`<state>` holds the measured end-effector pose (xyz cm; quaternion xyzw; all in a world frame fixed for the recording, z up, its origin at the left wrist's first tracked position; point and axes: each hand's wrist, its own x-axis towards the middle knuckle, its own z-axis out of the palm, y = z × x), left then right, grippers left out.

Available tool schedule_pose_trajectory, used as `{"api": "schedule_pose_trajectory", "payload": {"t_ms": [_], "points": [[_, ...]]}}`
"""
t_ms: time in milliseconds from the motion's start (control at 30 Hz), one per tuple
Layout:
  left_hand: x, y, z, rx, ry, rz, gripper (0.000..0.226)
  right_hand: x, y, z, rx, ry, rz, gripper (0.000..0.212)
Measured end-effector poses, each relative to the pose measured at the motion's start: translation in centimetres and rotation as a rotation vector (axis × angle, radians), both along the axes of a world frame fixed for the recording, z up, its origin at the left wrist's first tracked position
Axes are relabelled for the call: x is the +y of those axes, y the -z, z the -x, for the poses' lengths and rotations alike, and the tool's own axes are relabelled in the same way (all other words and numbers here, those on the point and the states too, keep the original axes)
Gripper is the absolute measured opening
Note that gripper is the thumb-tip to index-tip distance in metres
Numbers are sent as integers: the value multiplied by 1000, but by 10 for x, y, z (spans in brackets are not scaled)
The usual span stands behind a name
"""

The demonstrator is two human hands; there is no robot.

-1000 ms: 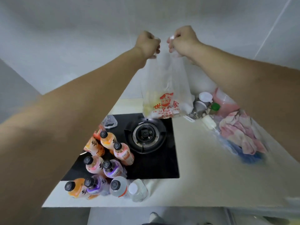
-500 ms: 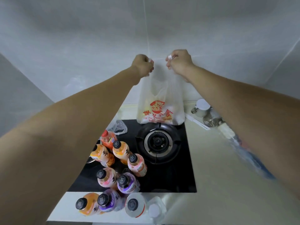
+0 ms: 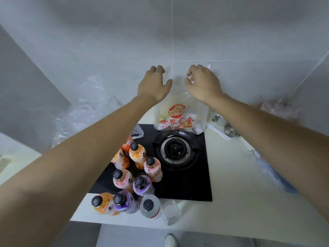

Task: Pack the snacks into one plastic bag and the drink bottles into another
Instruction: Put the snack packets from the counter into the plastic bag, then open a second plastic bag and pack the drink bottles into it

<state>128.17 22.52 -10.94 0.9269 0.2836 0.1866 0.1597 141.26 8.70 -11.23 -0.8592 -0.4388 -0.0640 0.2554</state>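
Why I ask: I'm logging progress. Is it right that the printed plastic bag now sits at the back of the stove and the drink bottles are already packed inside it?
Not quite. The head view shows the printed plastic bag at the back of the stove, but the drink bottles stand unpacked on the stove's left side and the counter edge.

white bag (image 3: 179,114) red print, black hob (image 3: 187,184)
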Motion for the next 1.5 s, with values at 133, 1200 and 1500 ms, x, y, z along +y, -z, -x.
{"api": "schedule_pose_trajectory", "payload": {"t_ms": [133, 1200, 1500], "points": [[-32, 1, 45, 48, -35, -49, 51, -27, 4, 39, -6, -112, 87, 30], [-153, 78, 644, 264, -893, -17, 49, 2, 71, 561, -130, -974, 233, 46], [-41, 123, 796, 338, -953, 100, 55, 118, 125, 703, -68, -1006, 268, 43]]}}
